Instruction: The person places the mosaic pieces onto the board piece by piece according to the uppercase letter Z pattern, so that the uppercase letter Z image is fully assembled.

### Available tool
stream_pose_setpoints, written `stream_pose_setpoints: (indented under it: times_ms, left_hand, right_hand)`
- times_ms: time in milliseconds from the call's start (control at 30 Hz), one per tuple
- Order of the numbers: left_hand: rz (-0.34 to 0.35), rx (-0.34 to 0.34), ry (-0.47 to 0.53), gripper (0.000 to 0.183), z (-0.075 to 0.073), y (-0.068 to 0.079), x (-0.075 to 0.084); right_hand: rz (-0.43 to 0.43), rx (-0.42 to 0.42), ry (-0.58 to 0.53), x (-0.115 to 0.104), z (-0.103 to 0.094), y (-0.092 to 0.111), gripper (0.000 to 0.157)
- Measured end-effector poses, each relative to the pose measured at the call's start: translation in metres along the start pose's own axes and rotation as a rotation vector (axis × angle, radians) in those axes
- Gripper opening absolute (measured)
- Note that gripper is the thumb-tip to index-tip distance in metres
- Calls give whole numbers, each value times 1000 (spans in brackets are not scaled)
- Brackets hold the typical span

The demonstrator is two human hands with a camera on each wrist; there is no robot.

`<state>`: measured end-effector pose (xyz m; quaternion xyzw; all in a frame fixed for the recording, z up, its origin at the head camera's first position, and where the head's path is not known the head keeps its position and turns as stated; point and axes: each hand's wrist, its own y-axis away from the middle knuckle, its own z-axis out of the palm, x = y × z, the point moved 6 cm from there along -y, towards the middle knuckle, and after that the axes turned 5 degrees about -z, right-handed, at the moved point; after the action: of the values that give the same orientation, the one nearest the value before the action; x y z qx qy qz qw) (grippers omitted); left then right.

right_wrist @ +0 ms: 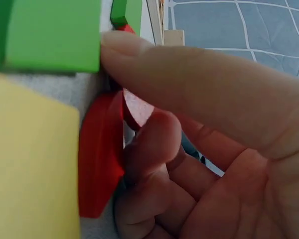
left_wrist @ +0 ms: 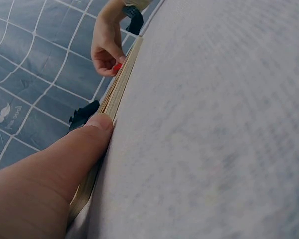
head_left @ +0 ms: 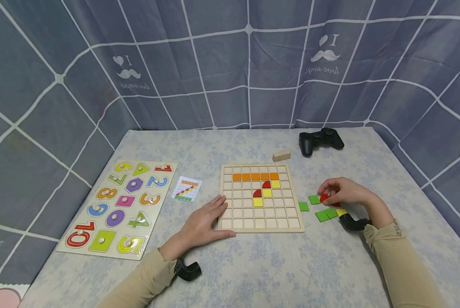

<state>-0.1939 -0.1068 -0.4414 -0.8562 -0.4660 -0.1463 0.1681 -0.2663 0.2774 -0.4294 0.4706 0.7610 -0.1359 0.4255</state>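
Note:
My left hand (head_left: 200, 220) lies along the left edge of a wooden grid board (head_left: 237, 214), fingers spread on its side and thumb at the front corner. On the board are a row of orange squares (head_left: 255, 176), two red quarter-round pieces (head_left: 266, 185) and three yellow squares (head_left: 267, 193) in a diagonal. To the right of the board, my right hand (head_left: 347, 191) pinches a red quarter-round piece (right_wrist: 138, 107) between thumb and fingers, low over the table. Another red piece (right_wrist: 99, 154) lies just beside the fingertips. Green tiles (head_left: 322, 216) and a yellow tile (head_left: 341, 212) surround that hand.
A small pattern card (head_left: 187, 188) lies left of the board. Further left is a number-and-shape puzzle board (head_left: 135, 231) with knobs. Behind the grid board stand a wooden block (head_left: 281, 156) and a black game controller (head_left: 321, 140). A patterned curtain (head_left: 230, 64) hangs around the table.

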Motion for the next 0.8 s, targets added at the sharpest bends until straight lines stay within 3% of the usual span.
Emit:
stream_pose_setpoints:
  times_ms: [167, 367, 800]
  left_hand:
    - [0, 0, 4, 88, 0, 0, 0]
    - [1, -1, 5, 88, 0, 0, 0]
    - [0, -9, 4, 87, -1, 0, 1]
  right_hand:
    - [14, 16, 36, -2, -1, 0, 25]
    - [21, 87, 79, -12, -3, -1, 29]
    - [-67, 128, 72, -48, 11, -17, 28]
